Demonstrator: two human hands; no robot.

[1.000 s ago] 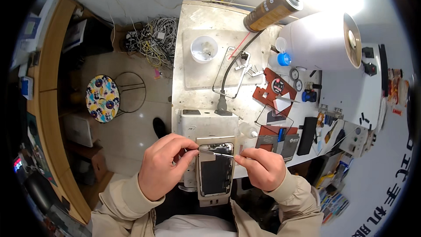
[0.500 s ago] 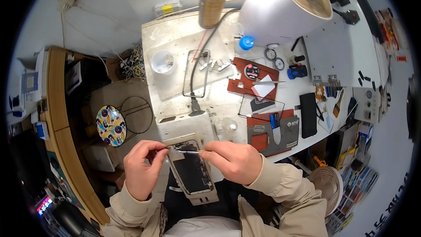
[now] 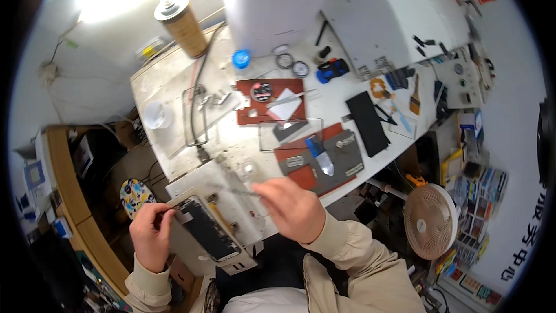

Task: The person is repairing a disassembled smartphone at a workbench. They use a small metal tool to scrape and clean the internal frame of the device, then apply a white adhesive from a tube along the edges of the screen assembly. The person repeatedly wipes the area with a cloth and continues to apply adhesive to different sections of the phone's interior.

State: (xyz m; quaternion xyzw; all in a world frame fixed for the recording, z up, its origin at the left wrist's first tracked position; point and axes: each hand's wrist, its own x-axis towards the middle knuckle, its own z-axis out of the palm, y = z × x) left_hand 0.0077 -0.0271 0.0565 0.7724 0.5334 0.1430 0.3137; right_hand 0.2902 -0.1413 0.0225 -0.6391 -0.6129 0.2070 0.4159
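An opened phone part (image 3: 211, 233), dark inside with fine components along its edges, lies slanted in a pale frame-like holder (image 3: 239, 267) in front of me. At its upper left corner my left hand (image 3: 152, 235) has thumb and forefinger pinched together; what lies between them, if anything, is hidden. My right hand (image 3: 294, 210) is raised to the right of the phone part, closed round thin metal tweezers (image 3: 236, 190), smeared by motion, that point left. Behind the phone part sits a whitish device (image 3: 197, 178) with a cable plugged in at the back.
On the bench lie a grey mat (image 3: 346, 159) with a blue-handled blade (image 3: 320, 155), a red-brown mat (image 3: 246, 110), a black pouch (image 3: 368, 123) and wire frames. A spray can (image 3: 184, 26) and a clear cup (image 3: 157, 115) stand left. A fan (image 3: 430, 220) is at right.
My right hand has drawn the tweezers away from the phone part, to the right. My left hand stays at the corner. The whole view has swung, so the bench appears turned and shifted left.
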